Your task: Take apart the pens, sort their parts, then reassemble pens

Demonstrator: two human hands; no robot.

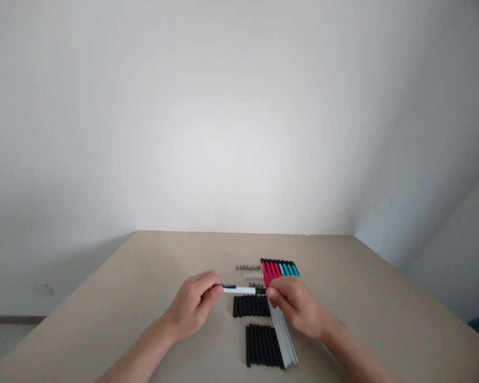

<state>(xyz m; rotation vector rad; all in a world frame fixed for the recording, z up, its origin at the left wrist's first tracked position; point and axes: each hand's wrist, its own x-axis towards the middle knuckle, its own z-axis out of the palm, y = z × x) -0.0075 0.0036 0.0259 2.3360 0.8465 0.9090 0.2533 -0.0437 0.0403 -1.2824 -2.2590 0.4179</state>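
A pen [241, 290] with a white barrel, a black clip and a black section is held level between both hands above the table. My left hand [196, 300] pinches its clip end, with the fingers closed. My right hand [297, 306] grips the black section at the other end, thumb and fingers closed around it. Below the pen lies a row of short black tubes [249, 306]. Pale ink refills [283, 335] run from under my right hand toward the table's near side. Both tips of the pen are hidden by my fingers.
Behind the pen lie red and teal barrels [273, 270] with black ends, a row of small metallic cone-like pieces [248, 267] and small clear pieces [253, 276]. Longer black tubes [263, 346] lie nearer me. The beige table [175, 250] meets a white wall [231, 133].
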